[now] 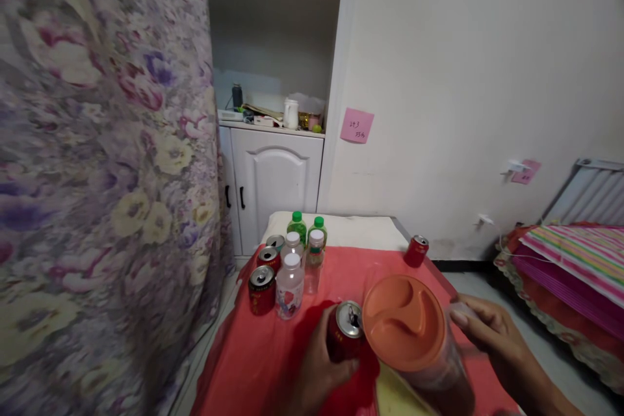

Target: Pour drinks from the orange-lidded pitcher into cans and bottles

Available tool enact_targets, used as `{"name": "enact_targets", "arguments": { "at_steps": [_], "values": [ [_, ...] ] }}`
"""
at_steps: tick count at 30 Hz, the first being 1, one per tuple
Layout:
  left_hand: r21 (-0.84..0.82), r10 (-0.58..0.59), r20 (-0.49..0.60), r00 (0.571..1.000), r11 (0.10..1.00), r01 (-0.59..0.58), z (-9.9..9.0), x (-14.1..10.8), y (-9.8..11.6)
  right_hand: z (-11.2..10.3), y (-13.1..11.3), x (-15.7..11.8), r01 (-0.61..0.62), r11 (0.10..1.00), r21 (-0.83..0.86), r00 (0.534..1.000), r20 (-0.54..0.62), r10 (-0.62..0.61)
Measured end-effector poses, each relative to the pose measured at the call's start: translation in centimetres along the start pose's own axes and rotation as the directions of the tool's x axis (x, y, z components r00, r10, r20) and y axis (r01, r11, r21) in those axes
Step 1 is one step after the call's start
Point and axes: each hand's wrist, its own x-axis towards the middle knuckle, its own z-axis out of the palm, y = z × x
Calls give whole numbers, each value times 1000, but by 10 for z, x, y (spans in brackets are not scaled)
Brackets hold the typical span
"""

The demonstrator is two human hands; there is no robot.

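Note:
My left hand (319, 367) is wrapped round an opened dark red drink can (347, 328), its silver top facing up. Right beside that can stands a translucent pitcher (446, 370) with an orange lid (402, 322) that has curved recesses. At the pitcher's right side, my right hand (487, 325) is closed on its handle, with the thumb on top. The pitcher's lower part is partly cut off by the frame's bottom edge. A flat yellow thing (397, 396) shows below the pitcher, mostly hidden.
Several cans (262, 289) and clear bottles (290, 289) are grouped on the red cloth (234, 351) at left, with green-capped bottles (297, 227) behind. Another red can (416, 251) stands at the far right. A floral curtain (107, 175) hangs left; a white cabinet (277, 175) stands behind.

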Motion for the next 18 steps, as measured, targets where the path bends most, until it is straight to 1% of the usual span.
{"name": "enact_targets", "arguments": {
  "at_steps": [4,7,12,16,18],
  "values": [
    [-9,13,3,1000,1000,-13,0,0,-2,-2,3,1,12,1000,-17,1000,18,-11],
    [9,18,18,1000,1000,-18,1,-2,3,-2,3,2,8,1000,-17,1000,12,-8],
    [-17,11,28,1000,1000,-10,2,-4,12,-3,1,4,7,999,-34,1000,23,-7],
    [-1,25,2,1000,1000,-25,2,-3,8,-4,1,5,-4,999,-39,1000,23,5],
    [3,28,11,1000,1000,-28,1,-2,6,-3,0,4,-7,999,-43,1000,24,9]
  ]
}}
